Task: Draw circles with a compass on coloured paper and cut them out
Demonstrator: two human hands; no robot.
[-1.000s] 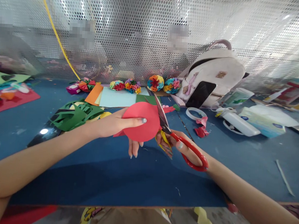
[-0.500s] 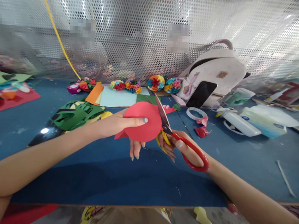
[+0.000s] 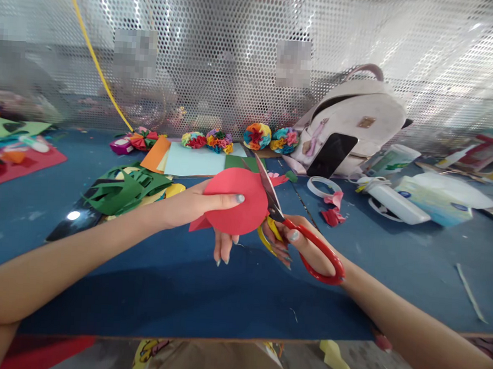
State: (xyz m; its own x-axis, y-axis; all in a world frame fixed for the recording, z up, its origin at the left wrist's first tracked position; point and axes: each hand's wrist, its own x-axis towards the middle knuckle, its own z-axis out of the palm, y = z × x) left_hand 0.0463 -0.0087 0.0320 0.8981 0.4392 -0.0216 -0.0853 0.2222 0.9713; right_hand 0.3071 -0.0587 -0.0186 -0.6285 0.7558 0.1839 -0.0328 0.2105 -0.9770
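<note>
In the middle of the head view is a rounded piece of red paper (image 3: 245, 214) with a pointed scrap at its lower left. My left hand (image 3: 206, 201) pinches it, thumb on top and fingers below. My right hand (image 3: 299, 239) holds scissors (image 3: 323, 254) with red handles, its fingers through the loops. Their blades are parted, at the right edge of the paper. A yellow paper strip (image 3: 267, 243) hangs by my right fingers; whether they grip it I cannot tell.
Green paper cuttings (image 3: 126, 186) lie left over a dark phone (image 3: 73, 222). Light blue sheets (image 3: 196, 161) and a tissue-paper flower (image 3: 257, 136) sit at the back. A pale backpack (image 3: 357, 124), a tape roll (image 3: 321, 187) and a white glue gun (image 3: 400, 203) are at right.
Almost nothing differs. The red paper's right edge and the yellow strip have shifted very slightly; both hands keep their hold.
</note>
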